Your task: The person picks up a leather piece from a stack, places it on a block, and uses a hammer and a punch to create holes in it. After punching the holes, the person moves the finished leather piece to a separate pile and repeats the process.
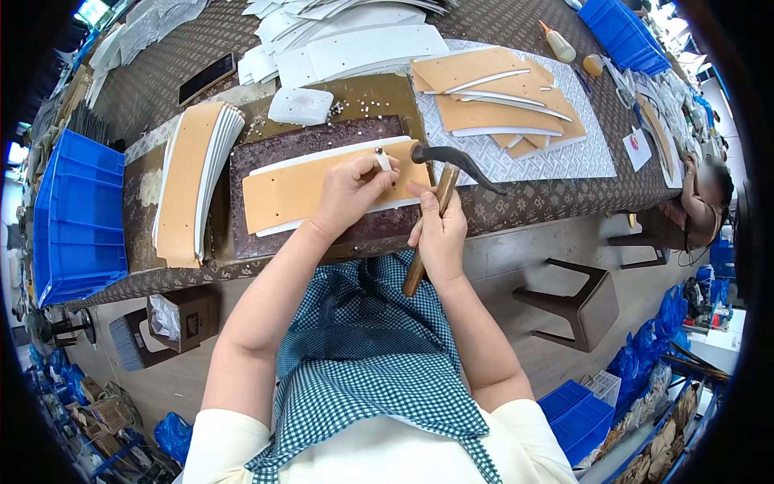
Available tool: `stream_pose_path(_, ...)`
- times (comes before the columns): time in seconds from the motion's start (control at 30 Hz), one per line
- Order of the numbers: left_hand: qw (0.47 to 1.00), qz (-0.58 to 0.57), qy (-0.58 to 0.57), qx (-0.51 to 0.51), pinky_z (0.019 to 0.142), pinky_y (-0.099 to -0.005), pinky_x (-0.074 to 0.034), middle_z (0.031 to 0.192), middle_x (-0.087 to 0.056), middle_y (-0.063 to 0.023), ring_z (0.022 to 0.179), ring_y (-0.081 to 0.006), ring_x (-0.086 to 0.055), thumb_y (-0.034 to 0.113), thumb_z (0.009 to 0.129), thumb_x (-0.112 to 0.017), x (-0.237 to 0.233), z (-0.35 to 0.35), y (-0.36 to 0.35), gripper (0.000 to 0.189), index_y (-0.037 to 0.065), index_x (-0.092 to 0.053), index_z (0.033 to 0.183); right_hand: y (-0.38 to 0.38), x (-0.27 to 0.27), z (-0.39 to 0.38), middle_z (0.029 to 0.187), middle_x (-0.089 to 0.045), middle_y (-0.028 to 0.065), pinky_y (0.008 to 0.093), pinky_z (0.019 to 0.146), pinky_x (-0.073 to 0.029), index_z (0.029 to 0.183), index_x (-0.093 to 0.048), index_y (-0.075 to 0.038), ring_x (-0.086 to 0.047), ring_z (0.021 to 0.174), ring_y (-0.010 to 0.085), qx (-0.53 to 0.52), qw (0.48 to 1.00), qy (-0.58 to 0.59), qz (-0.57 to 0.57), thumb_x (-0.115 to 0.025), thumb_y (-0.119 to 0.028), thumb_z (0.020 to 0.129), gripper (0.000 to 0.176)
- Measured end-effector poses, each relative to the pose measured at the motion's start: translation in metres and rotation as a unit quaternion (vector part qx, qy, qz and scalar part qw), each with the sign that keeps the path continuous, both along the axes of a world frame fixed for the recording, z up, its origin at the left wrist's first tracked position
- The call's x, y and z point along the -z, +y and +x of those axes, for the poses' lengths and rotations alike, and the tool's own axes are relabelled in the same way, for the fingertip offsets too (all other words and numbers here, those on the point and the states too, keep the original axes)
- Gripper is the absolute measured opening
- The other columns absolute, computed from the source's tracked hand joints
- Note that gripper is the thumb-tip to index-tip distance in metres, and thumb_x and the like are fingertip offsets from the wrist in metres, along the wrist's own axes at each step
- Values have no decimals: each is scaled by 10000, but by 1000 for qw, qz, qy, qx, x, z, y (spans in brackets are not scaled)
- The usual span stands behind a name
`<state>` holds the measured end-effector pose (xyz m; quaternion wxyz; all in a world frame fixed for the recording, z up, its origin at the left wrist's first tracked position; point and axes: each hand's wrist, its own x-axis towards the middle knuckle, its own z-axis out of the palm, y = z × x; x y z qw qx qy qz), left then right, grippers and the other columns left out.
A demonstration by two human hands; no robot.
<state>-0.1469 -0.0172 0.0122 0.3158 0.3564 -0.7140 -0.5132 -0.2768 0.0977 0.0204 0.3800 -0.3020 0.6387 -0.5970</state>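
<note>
My right hand (442, 234) is wrapped round the wooden handle of a hammer (429, 234), its dark curved head over the right end of a tan panel. My left hand (355, 189) pinches a small white piece with a dark tip (382, 160) above that tan panel (298, 189). The panel has small holes and lies with white sheets under it on a dark stained board (239, 211). Behind the board is a white tray (300, 106) with tiny white bits scattered round it. What lies under my left fingers is hidden.
Stacked tan and white panels (187, 189) stand left, beside a blue crate (79, 218). More tan panels (508, 97) lie on patterned paper, right. White sheets (367, 52), a phone (206, 78) and a glue bottle (559, 45) are farther back. A person (701, 198) sits far right, near a brown stool (576, 305).
</note>
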Motion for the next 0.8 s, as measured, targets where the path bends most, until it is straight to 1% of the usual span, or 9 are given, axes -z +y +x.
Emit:
stream_pose_path(0.07,1000,-11,-6,12,815,-247,-548,1022,-726,-55,910,-101,-680,45,913,-677,0,2,5,191,-15,-702,1092,0,1,0,1086,-700,125,215,405,-430,1122,-501,30,-524,442,74,-8,1000,10,-3,-473,-204,1053,245)
stream_pose_path(0.27,998,-55,-2,4,828,-262,-559,1022,-731,-77,921,-124,-696,47,917,-670,3,1,7,192,-16,-701,1095,1,-1,0,1092,-701,117,216,409,-436,1108,-499,32,-531,444,80,-10,1000,16,-10,-480,-201,1049,241)
stream_pose_path(0.37,998,-65,0,1,823,-265,-563,1016,-732,-79,918,-126,-698,50,916,-672,3,0,7,193,-13,-701,1096,1,0,0,1006,-717,77,256,422,-461,1077,-532,13,-563,449,106,2,1000,9,-11,-515,-183,1032,202)
stream_pose_path(0.5,997,-75,-9,9,822,-266,-566,1011,-733,-77,916,-125,-699,49,917,-669,6,0,6,198,-14,-699,1102,1,0,0,1082,-704,109,219,411,-438,1102,-505,34,-533,446,84,-9,1000,15,-5,-488,-202,1047,243)
stream_pose_path(0.57,995,-102,13,-7,755,-291,-560,943,-722,-96,830,-180,-701,70,882,-694,9,-3,6,153,2,-705,1018,1,0,0,1082,-705,111,220,411,-438,1098,-508,36,-532,445,84,-8,1000,13,-6,-491,-202,1046,244)
stream_pose_path(0.6,993,-115,23,-15,722,-304,-557,909,-717,-106,787,-207,-703,81,864,-706,10,-4,6,133,10,-708,976,1,0,1,1037,-711,103,234,413,-445,1078,-521,30,-542,444,92,-1,1000,10,-5,-499,-195,1040,229)
stream_pose_path(0.67,986,-164,-2,-6,715,-329,-550,881,-701,-113,779,-244,-688,87,861,-703,8,-4,6,115,13,-701,949,0,-1,1,948,-723,88,261,417,-460,1039,-546,17,-561,441,108,13,1000,6,-4,-517,-182,1029,201)
stream_pose_path(0.77,974,-224,-19,17,710,-358,-541,854,-680,-124,778,-288,-668,92,855,-699,5,-7,3,98,19,-690,919,0,-6,-8,861,-723,100,276,421,-462,979,-567,11,-571,445,120,-25,999,30,24,-543,-196,1015,212)
stream_pose_path(0.8,970,-242,-22,24,709,-366,-538,848,-673,-128,779,-300,-661,94,854,-698,5,-8,2,93,21,-686,911,-2,-11,-17,801,-708,93,283,424,-461,964,-577,8,-577,448,125,-49,996,63,36,-557,-203,1007,217)
